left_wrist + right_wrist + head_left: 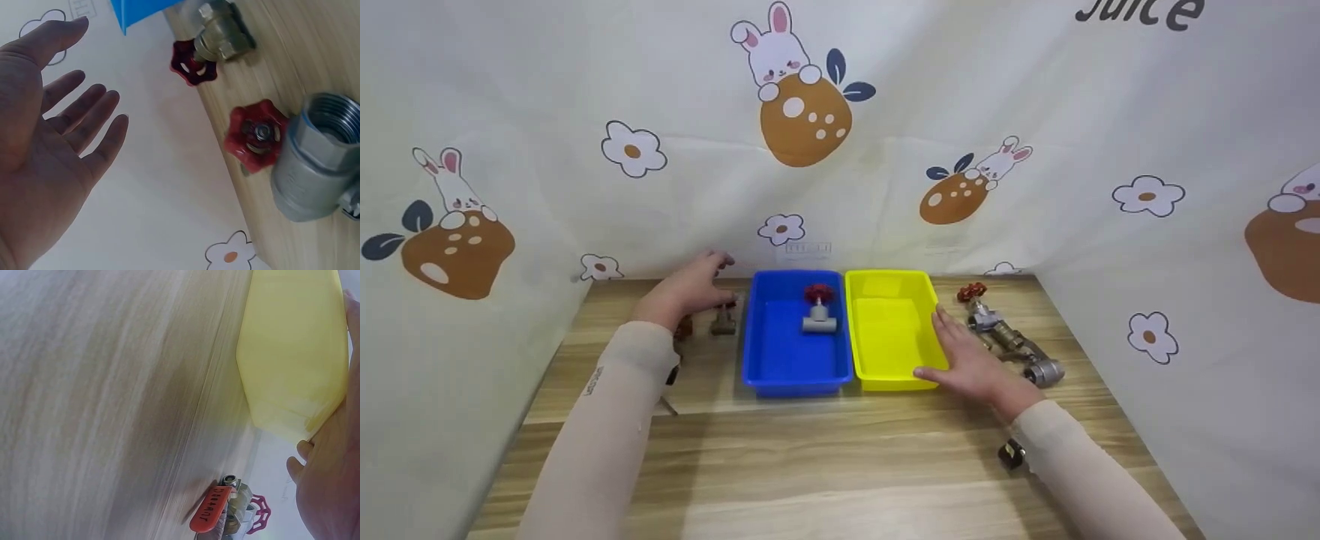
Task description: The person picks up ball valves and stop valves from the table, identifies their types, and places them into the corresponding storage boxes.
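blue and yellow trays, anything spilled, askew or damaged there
Nothing stands out. The blue tray and yellow tray stand upright side by side, with no spill or damage visible. A red-wheeled valve sits inside the blue one, nearer its right wall, and the right hand touches the yellow one's right side.

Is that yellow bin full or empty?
Empty: the head view looks down into the yellow bin, and nothing lies inside it.
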`<state>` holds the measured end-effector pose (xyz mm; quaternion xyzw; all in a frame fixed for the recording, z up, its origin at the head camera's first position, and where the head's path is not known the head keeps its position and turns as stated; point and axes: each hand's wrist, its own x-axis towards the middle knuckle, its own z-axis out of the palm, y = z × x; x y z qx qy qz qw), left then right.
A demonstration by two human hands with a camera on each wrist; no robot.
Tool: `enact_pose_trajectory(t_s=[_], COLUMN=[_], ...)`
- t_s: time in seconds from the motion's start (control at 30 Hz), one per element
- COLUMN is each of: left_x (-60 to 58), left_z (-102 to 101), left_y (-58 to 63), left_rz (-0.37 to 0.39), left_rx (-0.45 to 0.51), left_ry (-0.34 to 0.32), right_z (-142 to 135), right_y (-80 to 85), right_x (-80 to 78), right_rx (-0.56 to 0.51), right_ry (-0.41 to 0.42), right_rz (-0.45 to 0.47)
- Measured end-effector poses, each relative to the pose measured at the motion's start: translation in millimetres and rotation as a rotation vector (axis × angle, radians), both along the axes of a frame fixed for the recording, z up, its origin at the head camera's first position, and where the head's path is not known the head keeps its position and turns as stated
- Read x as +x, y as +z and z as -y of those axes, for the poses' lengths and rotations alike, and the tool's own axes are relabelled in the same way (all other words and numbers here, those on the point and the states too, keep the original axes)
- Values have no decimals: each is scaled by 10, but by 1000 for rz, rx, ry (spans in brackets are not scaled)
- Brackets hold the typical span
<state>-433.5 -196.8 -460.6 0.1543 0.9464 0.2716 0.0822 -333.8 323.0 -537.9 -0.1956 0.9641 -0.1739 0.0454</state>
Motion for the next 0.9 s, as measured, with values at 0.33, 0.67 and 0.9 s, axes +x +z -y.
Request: enact_pose_trajectory(t_s=[0.33, 0.67, 0.9], left_x=[43, 52, 52], left_z=[91, 141, 141], left_y=[-165, -363, -453], left_rz=[13, 43, 41], left_rx=[14, 29, -6], left_ry=[14, 2, 1], right_z=[6, 12, 6], right_y=[19, 21, 30], right_x=[6, 2, 17], right_rx=[-13, -18, -19], right_ry=[-8, -8, -7], right_rz=[18, 16, 8])
